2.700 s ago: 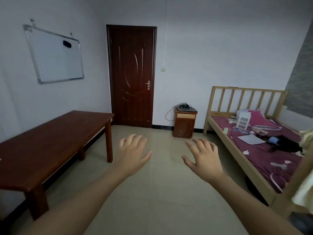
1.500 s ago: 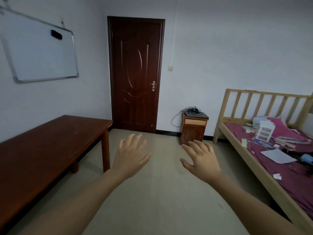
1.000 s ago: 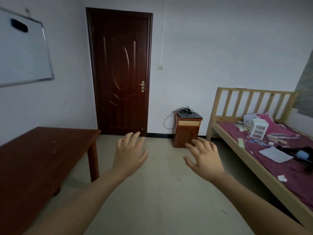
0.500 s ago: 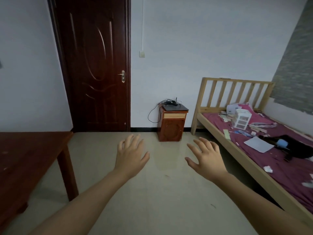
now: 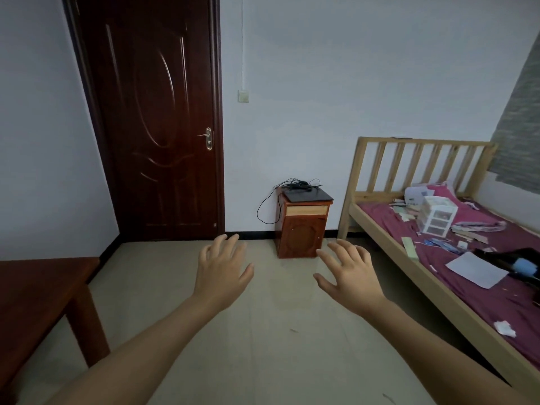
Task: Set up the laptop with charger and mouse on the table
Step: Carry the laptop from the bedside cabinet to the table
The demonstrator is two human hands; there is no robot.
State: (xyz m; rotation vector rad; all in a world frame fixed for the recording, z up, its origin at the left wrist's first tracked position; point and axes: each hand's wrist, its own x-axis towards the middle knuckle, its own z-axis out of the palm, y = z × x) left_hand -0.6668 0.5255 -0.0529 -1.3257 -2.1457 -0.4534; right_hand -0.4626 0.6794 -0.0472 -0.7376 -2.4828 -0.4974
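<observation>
Head view: both arms reach fwd over the floor, palms down. Left hand (image 5: 222,273) has its fingers (image 5: 231,244) spread wide and loose, holding nothing. Right hand (image 5: 350,276) same: spread wide, nothing in it. Hands are apart, w/ bare floor between them.

Laptop (image 5: 308,195) lies shut and flat on top of a small wooden cabinet (image 5: 302,232) against the far wall, between the dark door (image 5: 157,127) and the bed (image 5: 409,267), well beyond both hands. Tangle of black cables (image 5: 298,185) sits at the laptop's back edge, w/ one lead looping down the cabinet's left side; can't tell charger or mouse in it.

Worktop (image 5: 38,287), dark red wood, is at lower left, well apart from the cabinet. On the bed: white drawer box (image 5: 436,214), paper sheet (image 5: 476,270), misc small clutter.
</observation>
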